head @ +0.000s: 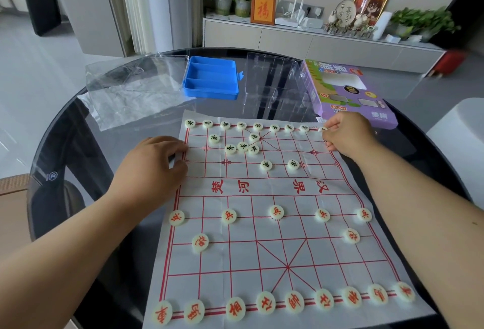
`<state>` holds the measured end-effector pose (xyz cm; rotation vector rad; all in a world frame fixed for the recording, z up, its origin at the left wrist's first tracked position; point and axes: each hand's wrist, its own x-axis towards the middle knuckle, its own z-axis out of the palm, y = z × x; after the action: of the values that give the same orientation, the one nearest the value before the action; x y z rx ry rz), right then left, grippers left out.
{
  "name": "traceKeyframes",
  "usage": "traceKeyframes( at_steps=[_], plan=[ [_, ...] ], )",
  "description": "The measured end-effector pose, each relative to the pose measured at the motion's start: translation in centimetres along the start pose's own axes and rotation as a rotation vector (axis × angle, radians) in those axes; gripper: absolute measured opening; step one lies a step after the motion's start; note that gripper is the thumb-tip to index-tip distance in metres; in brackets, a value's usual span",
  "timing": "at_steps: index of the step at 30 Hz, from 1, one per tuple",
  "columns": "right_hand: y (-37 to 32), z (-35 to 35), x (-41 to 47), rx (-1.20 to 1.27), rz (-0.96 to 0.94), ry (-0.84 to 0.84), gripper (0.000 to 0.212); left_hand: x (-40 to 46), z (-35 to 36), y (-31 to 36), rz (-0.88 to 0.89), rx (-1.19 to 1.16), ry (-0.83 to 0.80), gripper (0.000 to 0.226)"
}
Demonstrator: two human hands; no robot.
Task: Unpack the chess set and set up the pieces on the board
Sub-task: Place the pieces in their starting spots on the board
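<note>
A white paper xiangqi board (262, 224) with red lines lies on the round glass table. Red-lettered pieces stand in a row (265, 301) along the near edge, with two cannons and a line of soldiers (276, 211) above. Black-lettered pieces line the far edge (241, 125); several more lie in a loose cluster (242, 146) behind the river. My right hand (345, 133) pinches a black piece (323, 128) at the far right corner. My left hand (157, 161) rests with curled fingers on the board's left edge.
Beyond the board sit a blue divided tray (210, 78), a clear plastic lid (146, 72), a crumpled plastic bag (125, 106), a clear insert (277, 85) and the purple game box (348, 90). A white seat (461, 129) stands at right.
</note>
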<state>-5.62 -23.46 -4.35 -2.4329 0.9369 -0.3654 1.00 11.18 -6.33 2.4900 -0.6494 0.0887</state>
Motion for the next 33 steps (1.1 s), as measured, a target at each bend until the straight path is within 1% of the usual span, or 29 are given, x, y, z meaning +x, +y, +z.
traceKeyframes(
  at_steps=[7, 11, 15, 22, 31, 33],
  plan=[
    [-0.2, 0.5, 0.3, -0.122, -0.039, -0.005, 0.021, -0.1, 0.0, 0.1, -0.003, -0.004, 0.007, 0.035],
    [-0.5, 0.6, 0.4, -0.149, -0.034, 0.004, 0.021, -0.2, -0.1, 0.2, -0.012, -0.002, 0.01, 0.034],
    [-0.7, 0.8, 0.5, -0.1, -0.03, -0.007, 0.014, -0.2, -0.2, 0.3, -0.048, 0.001, 0.034, 0.034],
    [-0.7, 1.0, 0.5, -0.115, -0.047, 0.004, 0.008, -0.3, -0.3, 0.4, -0.085, 0.008, 0.061, 0.032],
    [-0.5, 1.1, 0.6, -0.142, -0.039, 0.016, 0.021, -0.3, -0.4, 0.3, -0.096, 0.0, 0.047, 0.033],
    [-0.8, 0.8, 0.4, -0.145, -0.051, 0.053, 0.023, -0.3, -0.3, 0.3, -0.099, -0.001, 0.046, 0.033]
  ],
)
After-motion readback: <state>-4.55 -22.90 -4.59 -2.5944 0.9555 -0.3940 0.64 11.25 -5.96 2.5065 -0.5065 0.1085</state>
